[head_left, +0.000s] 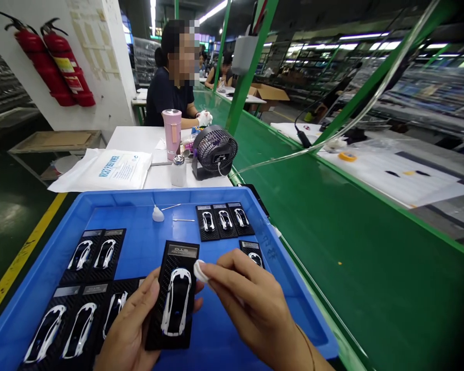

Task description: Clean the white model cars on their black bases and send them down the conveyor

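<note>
Over blue plastic tray (170,195), left hand (129,330): grips black carbon-fibre card (174,257) carrying white model car (177,304).
Right hand (251,304): nearly closed, pinching white cotton pad (200,271) at card's right edge.
Risk: slipped grip could drop card onto neighbouring cards (106,257); pad pressure could snag car.

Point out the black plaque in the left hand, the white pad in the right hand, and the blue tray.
Black plaque (178,251): head view, on the label strip at its top end.
White pad (200,271): head view, on the part showing past the fingertips.
Blue tray (178,193): head view, on its far rim.
</note>
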Demonstrator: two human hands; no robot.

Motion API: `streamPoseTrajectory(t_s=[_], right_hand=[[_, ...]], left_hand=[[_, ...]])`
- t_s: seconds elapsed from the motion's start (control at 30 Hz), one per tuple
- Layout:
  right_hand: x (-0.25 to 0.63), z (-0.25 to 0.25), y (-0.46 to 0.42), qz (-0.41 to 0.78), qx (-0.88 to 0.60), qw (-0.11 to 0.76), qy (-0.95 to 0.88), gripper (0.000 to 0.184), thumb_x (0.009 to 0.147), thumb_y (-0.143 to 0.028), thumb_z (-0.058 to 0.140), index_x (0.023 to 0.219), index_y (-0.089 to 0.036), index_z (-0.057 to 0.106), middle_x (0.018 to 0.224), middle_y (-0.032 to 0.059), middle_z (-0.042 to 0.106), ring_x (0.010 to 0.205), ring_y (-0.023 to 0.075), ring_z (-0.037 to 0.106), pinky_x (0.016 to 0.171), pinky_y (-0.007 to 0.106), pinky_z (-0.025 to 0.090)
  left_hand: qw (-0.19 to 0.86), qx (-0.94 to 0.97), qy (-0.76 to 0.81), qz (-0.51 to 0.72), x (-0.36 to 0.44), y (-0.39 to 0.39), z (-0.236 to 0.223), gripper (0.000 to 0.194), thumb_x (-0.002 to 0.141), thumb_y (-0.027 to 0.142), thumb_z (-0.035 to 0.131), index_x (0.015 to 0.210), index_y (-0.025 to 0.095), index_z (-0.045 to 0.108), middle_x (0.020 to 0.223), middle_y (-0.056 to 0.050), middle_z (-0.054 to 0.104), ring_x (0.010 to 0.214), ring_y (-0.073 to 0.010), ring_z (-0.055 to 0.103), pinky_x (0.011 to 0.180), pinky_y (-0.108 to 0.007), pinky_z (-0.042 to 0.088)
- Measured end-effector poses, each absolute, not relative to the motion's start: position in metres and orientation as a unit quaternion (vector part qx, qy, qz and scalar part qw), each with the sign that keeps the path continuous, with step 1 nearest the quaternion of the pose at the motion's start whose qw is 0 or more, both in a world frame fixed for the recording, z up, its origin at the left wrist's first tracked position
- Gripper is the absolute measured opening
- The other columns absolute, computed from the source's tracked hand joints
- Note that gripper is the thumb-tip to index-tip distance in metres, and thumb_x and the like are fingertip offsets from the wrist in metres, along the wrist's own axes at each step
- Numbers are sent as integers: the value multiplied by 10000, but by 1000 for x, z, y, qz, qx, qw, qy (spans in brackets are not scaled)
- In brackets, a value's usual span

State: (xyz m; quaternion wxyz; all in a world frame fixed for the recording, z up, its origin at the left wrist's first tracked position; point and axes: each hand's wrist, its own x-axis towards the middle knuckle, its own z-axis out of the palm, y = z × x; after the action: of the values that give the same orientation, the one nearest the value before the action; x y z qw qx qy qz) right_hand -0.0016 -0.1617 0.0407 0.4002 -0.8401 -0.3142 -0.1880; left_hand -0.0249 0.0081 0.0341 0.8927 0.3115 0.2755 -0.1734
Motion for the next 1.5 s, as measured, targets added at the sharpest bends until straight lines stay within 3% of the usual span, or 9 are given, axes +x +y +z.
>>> streamPoseTrajectory(t_s=[0.13,0.23,0.37,0.67,0.93,1.1,1.27,1.4,1.5], right_hand=[[0,41,-157,-149,-859,331,-361,355,818,-94,453,1138,-210,556,831,39,492,697,32,433,608,145,377],[0,38,-162,-127,-873,305,-360,346,824,-99,445,1124,-227,559,812,31,484,695,33,419,599,143,354],[6,38,-176,-116,-867,349,-335,373,829,-80,456,1174,-205,522,871,40,482,770,30,438,669,149,371],[14,45,-179,-56,-866,279,-411,386,827,-63,398,1081,-284,587,865,21,472,733,28,410,638,152,307],[16,44,-175,-116,-858,266,-425,326,821,-106,428,1054,-249,606,867,28,470,732,30,400,632,158,276],[13,47,-180,-56,-848,271,-452,416,800,-56,411,1068,-306,608,857,18,473,721,25,402,640,157,283],[13,42,-178,-80,-842,332,-418,387,810,-60,415,1078,-254,616,869,35,469,738,28,405,653,149,312],[12,40,-181,-12,-821,368,-437,434,790,-5,403,1054,-261,632,861,32,465,728,18,404,645,132,322],[12,38,-180,-33,-826,377,-418,403,809,-31,404,1073,-241,625,867,41,472,757,27,420,664,139,340]], left_hand=[[873,328,299,-205,-27,11,34,276,775,231,588,1043,177,623,1030,-74,652,938,-217,610,761,-252,522],[864,339,307,-212,-28,14,35,319,784,253,577,1093,177,588,1020,-92,653,944,-256,606,775,-334,526],[853,369,289,-230,-27,11,44,373,837,272,482,1145,65,511,1044,-191,621,955,-336,586,820,-472,491],[787,461,261,-316,-31,21,55,422,837,309,462,1175,57,484,1004,-213,621,881,-369,604,738,-470,505],[748,467,229,-412,-33,40,33,582,800,457,495,1263,121,390,1063,-186,613,928,-387,585,874,-578,383],[770,458,235,-377,-34,39,39,492,819,393,478,1216,108,421,953,-164,642,888,-377,600,775,-496,473],[766,448,195,-418,-32,39,40,458,802,430,491,1151,132,488,861,-131,647,834,-347,622,710,-398,500],[756,487,205,-387,-30,39,45,473,832,413,437,1195,110,466,887,-162,646,837,-344,620,688,-396,499],[746,493,213,-394,-31,36,46,495,829,413,442,1220,110,442,884,-169,649,837,-354,618,717,-432,486]])
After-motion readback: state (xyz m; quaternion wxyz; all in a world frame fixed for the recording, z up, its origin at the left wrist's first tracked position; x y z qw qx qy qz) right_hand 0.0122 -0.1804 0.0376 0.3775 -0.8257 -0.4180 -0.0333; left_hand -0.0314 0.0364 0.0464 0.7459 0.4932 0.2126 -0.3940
